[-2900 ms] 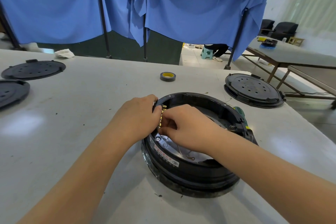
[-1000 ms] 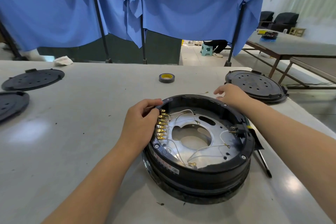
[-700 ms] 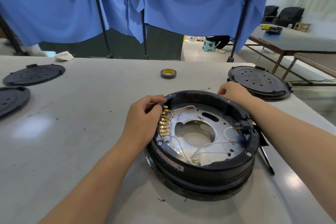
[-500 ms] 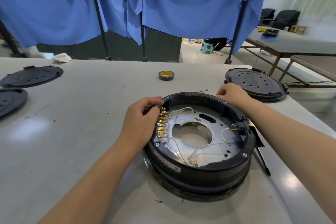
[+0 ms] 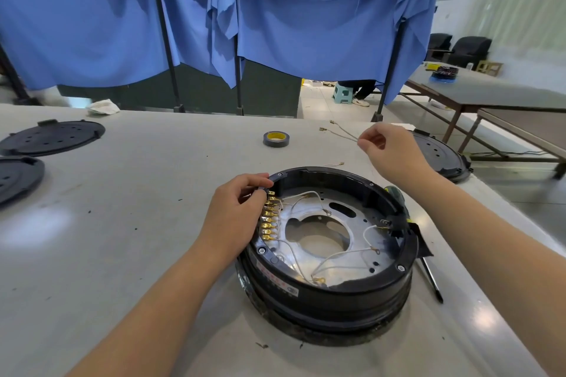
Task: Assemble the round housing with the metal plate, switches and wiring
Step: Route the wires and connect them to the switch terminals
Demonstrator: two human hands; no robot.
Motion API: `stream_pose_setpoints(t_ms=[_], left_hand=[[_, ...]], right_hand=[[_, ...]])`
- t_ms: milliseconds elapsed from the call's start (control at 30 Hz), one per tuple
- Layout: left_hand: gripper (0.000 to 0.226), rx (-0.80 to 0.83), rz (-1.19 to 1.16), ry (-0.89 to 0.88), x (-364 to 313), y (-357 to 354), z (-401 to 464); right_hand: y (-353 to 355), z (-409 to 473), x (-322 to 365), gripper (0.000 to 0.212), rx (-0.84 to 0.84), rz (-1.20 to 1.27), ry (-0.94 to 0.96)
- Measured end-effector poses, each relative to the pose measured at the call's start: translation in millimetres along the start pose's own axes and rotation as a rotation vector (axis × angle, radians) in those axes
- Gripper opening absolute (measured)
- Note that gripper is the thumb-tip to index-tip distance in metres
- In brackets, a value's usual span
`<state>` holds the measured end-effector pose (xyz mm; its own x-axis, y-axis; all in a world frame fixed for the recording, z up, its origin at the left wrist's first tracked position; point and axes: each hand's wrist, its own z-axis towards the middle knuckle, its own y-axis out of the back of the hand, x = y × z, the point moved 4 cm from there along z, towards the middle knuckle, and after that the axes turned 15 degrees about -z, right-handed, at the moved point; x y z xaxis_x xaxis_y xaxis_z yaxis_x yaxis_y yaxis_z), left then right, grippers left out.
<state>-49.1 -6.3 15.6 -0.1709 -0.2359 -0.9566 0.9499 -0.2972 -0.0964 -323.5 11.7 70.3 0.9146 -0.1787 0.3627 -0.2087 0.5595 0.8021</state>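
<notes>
Grey table (image 5: pixel 128 223): carries all parts; black round covers lie at far left (image 5: pixel 52 137) and far right (image 5: pixel 441 156).
Round housing (image 5: pixel 330 294): black, near centre of table, open side up.
Metal plate (image 5: pixel 346 220): seated inside housing, white wires (image 5: pixel 343 257) lying across it.
Left hand (image 5: pixel 235 217): on housing's left rim, fingers curled at the brass terminal row (image 5: pixel 269 217).
Right hand (image 5: pixel 389 150): raised beyond housing, fingers pinching a loose wire (image 5: pixel 343 131) with terminals at its far end.
Screwdriver (image 5: pixel 428 275): on table, right of housing.
Tape roll (image 5: pixel 276 139): far centre.
</notes>
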Motion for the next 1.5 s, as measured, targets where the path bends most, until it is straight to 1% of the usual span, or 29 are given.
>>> stream_pose_setpoints(t_ms=[100, 267, 367, 500, 700, 833, 1000, 1133, 1300, 1500], left_hand=[[0.028, 0.009, 0.018, 0.000, -1, 0, 0], [0.018, 0.025, 0.010, -0.005, -2, 1, -1], [0.017, 0.030, 0.028, -0.012, -3, -1, -2], [0.017, 0.019, 0.073, -0.054, -7, 0, -4], [0.004, -0.009, 0.157, -0.114, -14, 3, -4], [0.005, -0.030, 0.156, -0.125, -15, 2, -5], [0.009, -0.034, 0.023, -0.018, -12, 2, -5], [0.011, -0.065, -0.036, 0.000, -15, 3, -4], [0.014, -0.074, -0.046, 0.029, -15, 2, -4], [0.012, -0.088, -0.064, 0.043, -17, 2, -5]], right_hand=[[19, -18, 26, 0.005, -0.016, 0.095, 0.079], [29, -56, 61, 0.015, 0.103, 0.263, 0.153], [21, -68, 71, 0.013, 0.208, 0.325, 0.146], [2, -73, 75, 0.009, 0.300, 0.297, 0.134], [-5, -75, 74, 0.013, 0.337, 0.304, 0.157], [-6, -77, 74, 0.010, 0.349, 0.311, 0.156], [-9, -79, 73, 0.012, 0.390, 0.343, 0.135], [-10, -79, 73, 0.013, 0.421, 0.364, 0.125], [-11, -79, 72, 0.014, 0.432, 0.372, 0.128], [-12, -79, 72, 0.016, 0.436, 0.353, 0.145]])
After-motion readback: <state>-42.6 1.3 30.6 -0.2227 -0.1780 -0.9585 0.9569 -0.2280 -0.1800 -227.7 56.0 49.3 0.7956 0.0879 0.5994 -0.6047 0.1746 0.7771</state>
